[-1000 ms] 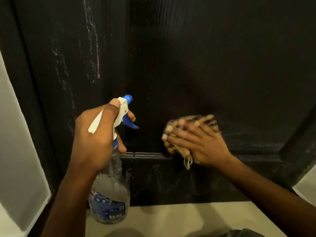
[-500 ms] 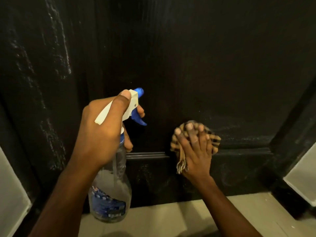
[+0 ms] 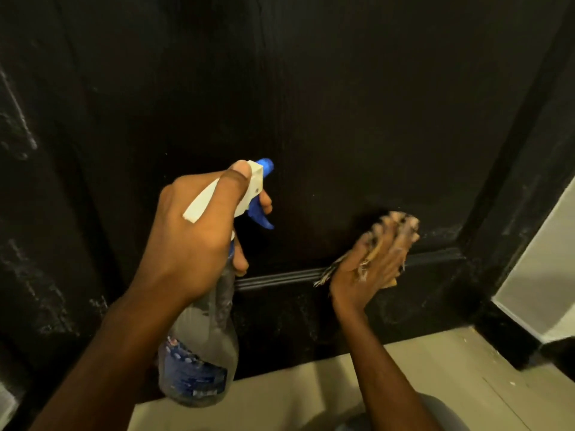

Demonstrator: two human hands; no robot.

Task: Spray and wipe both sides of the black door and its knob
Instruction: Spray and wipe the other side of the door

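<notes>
The black door (image 3: 357, 113) fills most of the view; only its lower panels show and the knob is out of sight. My left hand (image 3: 199, 237) grips a clear spray bottle (image 3: 202, 362) with a white and blue trigger head, nozzle aimed at the door. My right hand (image 3: 370, 265), fingers straight, presses a tan striped cloth (image 3: 401, 220) flat against the lower right of the panel, just above the horizontal moulding (image 3: 280, 276). The hand and cloth are blurred by motion.
The black door frame (image 3: 529, 188) runs down the right side, with a pale wall (image 3: 541, 275) beyond it. Beige floor (image 3: 311, 390) lies below the door. Whitish smears mark the black surface at the left (image 3: 18, 126).
My right hand has slid the cloth to the right along the bottom of the panel, toward the frame. The view has shifted right. The left hand keeps the bottle raised.
</notes>
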